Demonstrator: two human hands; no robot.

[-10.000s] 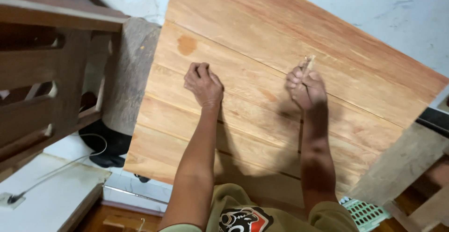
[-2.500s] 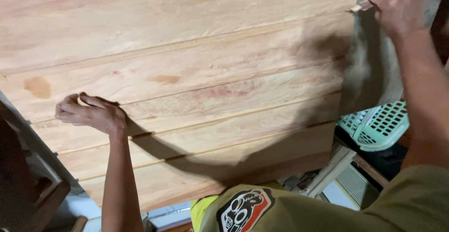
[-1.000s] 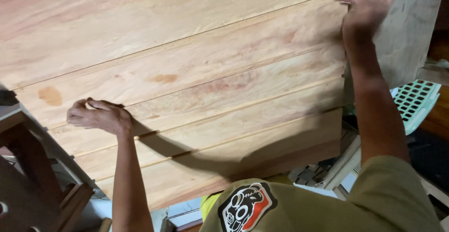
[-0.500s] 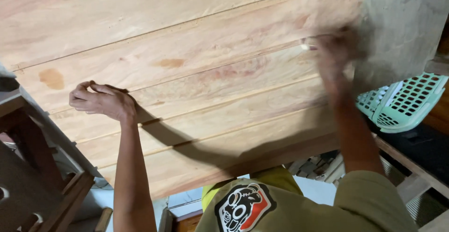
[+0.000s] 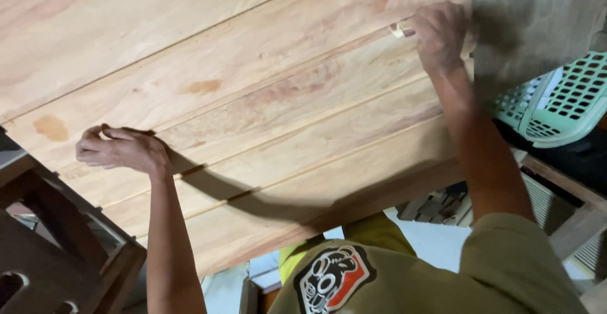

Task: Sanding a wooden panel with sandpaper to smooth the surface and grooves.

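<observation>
Olive-green short-sleeved shirt with a round black, white and red emblem; bare forearms

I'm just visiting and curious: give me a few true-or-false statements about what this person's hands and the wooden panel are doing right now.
1. The left hand rests curled on the wooden panel. True.
2. The right hand is empty. False: it pinches a small pale piece against the panel.
3. A green plastic basket sits right of the panel. True.
4. The panel is one seamless sheet. False: grooves run between its boards.
</observation>
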